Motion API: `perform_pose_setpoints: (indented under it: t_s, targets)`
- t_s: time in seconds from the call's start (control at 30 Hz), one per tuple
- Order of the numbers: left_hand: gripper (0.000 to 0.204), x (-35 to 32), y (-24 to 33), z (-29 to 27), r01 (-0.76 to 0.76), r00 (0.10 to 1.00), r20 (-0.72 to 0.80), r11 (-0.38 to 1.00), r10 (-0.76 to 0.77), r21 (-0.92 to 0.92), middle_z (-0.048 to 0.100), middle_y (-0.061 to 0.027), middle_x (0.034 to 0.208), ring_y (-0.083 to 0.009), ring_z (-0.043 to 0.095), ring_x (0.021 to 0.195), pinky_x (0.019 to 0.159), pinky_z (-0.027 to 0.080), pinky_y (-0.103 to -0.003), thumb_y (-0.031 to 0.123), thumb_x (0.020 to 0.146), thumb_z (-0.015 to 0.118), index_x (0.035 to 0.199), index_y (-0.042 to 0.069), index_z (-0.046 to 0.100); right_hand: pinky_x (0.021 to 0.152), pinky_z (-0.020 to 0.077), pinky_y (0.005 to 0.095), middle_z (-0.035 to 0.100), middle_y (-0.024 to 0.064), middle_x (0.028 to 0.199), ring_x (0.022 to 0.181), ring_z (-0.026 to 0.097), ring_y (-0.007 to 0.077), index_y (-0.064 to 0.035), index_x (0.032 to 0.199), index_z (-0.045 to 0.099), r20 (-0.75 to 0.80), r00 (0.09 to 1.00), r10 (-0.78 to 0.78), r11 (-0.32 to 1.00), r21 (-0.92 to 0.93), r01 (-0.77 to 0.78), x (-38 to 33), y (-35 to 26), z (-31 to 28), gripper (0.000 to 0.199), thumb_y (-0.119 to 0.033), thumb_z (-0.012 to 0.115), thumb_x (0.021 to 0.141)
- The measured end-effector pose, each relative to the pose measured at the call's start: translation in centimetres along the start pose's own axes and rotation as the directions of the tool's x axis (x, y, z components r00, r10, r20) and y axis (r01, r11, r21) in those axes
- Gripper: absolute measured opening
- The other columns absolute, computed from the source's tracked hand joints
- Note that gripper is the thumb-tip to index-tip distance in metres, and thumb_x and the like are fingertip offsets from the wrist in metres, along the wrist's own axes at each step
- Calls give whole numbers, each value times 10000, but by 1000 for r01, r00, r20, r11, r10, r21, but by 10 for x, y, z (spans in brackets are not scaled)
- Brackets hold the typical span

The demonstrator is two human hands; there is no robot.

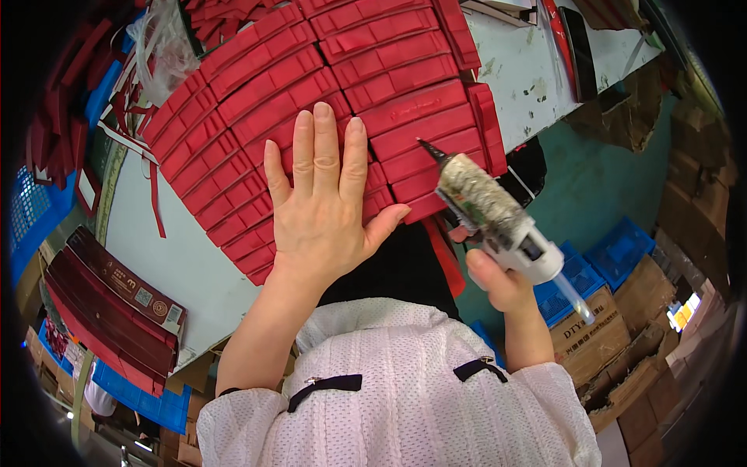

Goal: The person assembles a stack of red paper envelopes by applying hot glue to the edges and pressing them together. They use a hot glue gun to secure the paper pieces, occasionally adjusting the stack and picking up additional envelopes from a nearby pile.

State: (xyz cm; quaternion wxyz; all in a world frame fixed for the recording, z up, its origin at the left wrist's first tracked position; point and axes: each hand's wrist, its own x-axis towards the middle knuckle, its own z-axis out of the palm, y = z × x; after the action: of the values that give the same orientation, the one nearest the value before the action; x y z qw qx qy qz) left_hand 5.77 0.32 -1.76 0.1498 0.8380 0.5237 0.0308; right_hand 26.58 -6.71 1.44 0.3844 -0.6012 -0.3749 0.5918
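Rows of red, box-like strips (412,70) lie side by side on the white table (144,241), with narrow dark gaps between the rows. Flat on the middle of them rests my left hand (320,194), its fingers stretched out and the thumb spread to the right. My right hand (502,282) is wrapped round the grip of a hot glue gun (490,206), right of the rows. The gun's body is white and crusted, and its dark nozzle points up and left over the nearest right-hand strips. A clear glue stick (577,300) sticks out of its back end.
A dark phone (578,54) lies on the table's far right. Dark red curved boxes (117,307) are stacked at the left edge. Far left are a clear plastic bag (162,47) and loose red pieces. A cardboard box (595,335) and blue crates (620,253) stand below right.
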Motion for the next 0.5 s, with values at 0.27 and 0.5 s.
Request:
perform_pose_setpoints:
  t_s: [0.27, 0.5]
  targets:
    - [908, -1, 0, 0, 6, 1000, -7, 1000, -6, 2, 174, -256, 1443, -372, 145, 1355, 1062, 77, -529, 585, 756, 542, 1388, 1, 251, 538, 443, 346, 543, 134, 711, 582, 549, 278, 12, 814, 580, -27, 976, -218, 865, -469, 180, 6, -2, 8, 192, -48, 684, 663]
    - [911, 0, 2, -1, 6, 1000, -2, 1000, -6, 12, 179, -260, 1440, -378, 152, 1351, 1059, 82, -532, 579, 755, 549, 1389, -1, 244, 624, 475, 303, 605, 133, 837, 704, 604, 255, 20, 915, 603, 115, 987, -116, 890, -429, 155, -1, 0, -1, 274, -47, 689, 664]
